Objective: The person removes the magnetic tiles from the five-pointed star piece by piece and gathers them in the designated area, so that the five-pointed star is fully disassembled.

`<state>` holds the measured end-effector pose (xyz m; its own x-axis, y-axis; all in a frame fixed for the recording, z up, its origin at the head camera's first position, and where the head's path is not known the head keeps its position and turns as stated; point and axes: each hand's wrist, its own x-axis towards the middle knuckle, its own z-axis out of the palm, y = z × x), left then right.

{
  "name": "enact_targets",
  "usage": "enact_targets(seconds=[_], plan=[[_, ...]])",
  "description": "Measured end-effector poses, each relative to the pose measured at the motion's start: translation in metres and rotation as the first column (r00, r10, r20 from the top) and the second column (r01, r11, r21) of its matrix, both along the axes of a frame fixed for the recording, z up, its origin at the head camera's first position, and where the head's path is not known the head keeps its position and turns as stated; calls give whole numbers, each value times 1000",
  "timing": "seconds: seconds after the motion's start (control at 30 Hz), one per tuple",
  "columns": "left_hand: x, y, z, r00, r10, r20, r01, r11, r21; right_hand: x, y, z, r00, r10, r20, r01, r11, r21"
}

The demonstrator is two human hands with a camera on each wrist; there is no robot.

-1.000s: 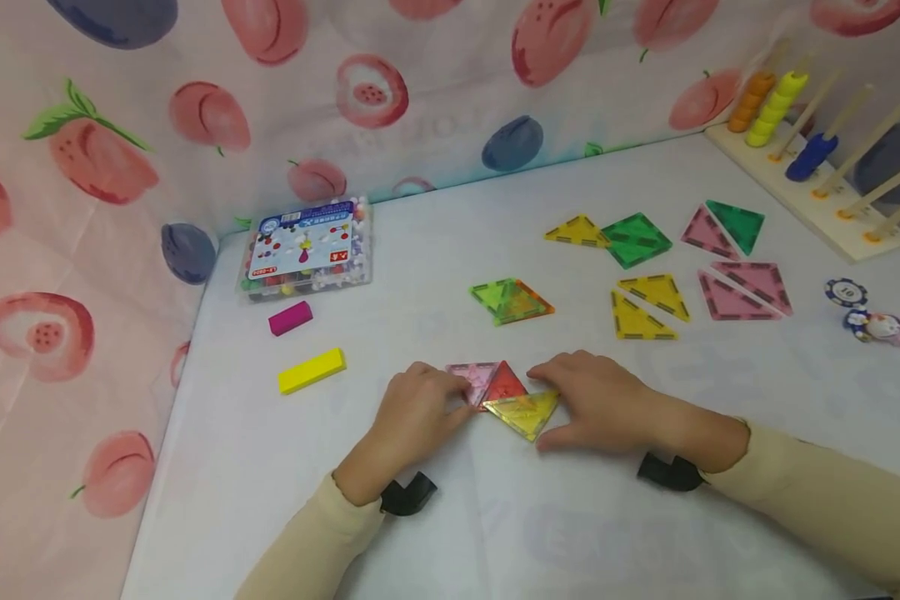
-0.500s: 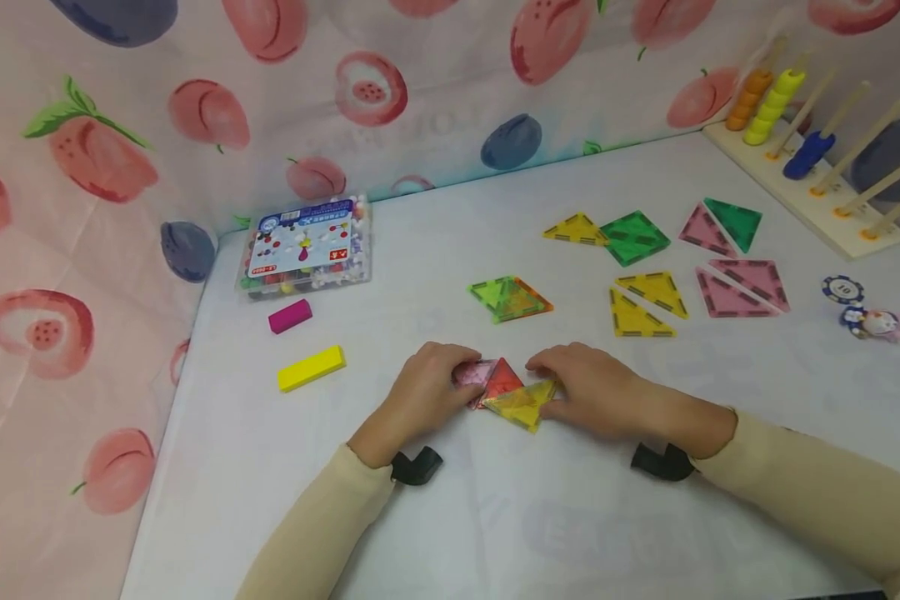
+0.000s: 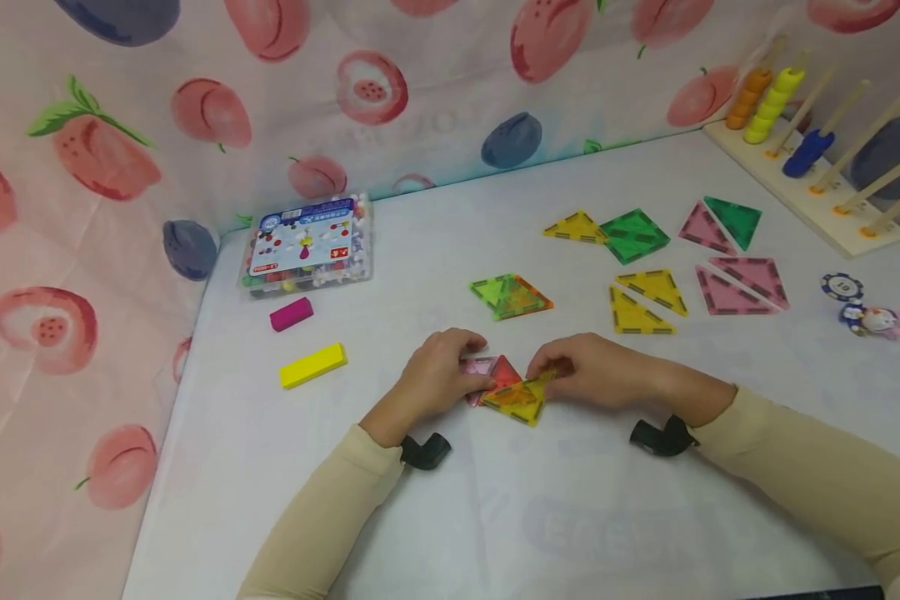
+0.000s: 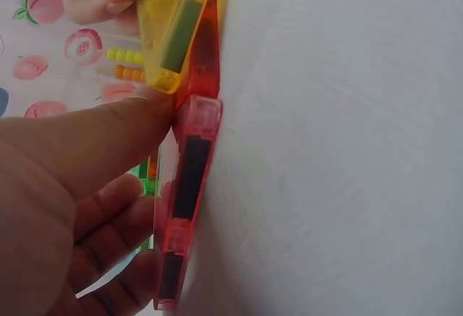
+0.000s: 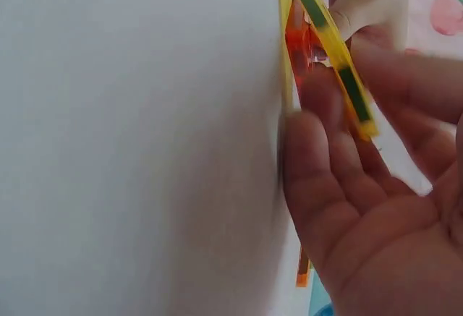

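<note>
My left hand holds a clear pink magnetic tile lying on the table, its thumb on the edge and its fingers along the far side. A red triangular tile adjoins the pink one. By its right corner, my right hand pinches a yellow triangular tile, which overlaps the red tile. In the right wrist view this yellow tile is tilted up from the table, with fingertips beneath it. The right fingers partly hide its corner in the head view.
Behind the hands lie overlapping green and orange tiles. Further right are yellow tiles, pink tiles and green tiles. A bead box, yellow block and magenta block are left; a peg rack stands back right.
My left hand has moved right and slightly away, onto the pink tile. The right hand has closed in on the yellow tile's corner, and that tile has shifted slightly left and away.
</note>
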<state>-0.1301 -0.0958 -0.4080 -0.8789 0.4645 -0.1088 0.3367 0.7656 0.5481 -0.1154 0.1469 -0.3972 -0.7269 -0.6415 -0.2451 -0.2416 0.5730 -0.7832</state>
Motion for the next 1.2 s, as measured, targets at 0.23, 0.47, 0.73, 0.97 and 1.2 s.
enact_targets(seconds=[0.23, 0.47, 0.73, 0.97, 1.2], plan=[[0, 0, 1, 1000, 2, 21, -2, 1000, -4, -7, 21, 14, 989, 107, 98, -109, 994, 15], [-1, -1, 2, 1000, 4, 30, -4, 1000, -1, -43, 66, 38, 975, -211, -70, 217, 970, 109], [0, -1, 0, 999, 0, 35, 0, 1000, -4, -89, 79, 26, 931, -346, -120, 364, 909, 204], [0, -1, 0, 999, -15, 30, 15, 1000, -2, -106, 76, 29, 937, -289, -194, 339, 886, 316], [0, -2, 1, 999, -11, 34, 12, 1000, -14, -131, 69, 30, 945, -219, -242, 299, 877, 376]])
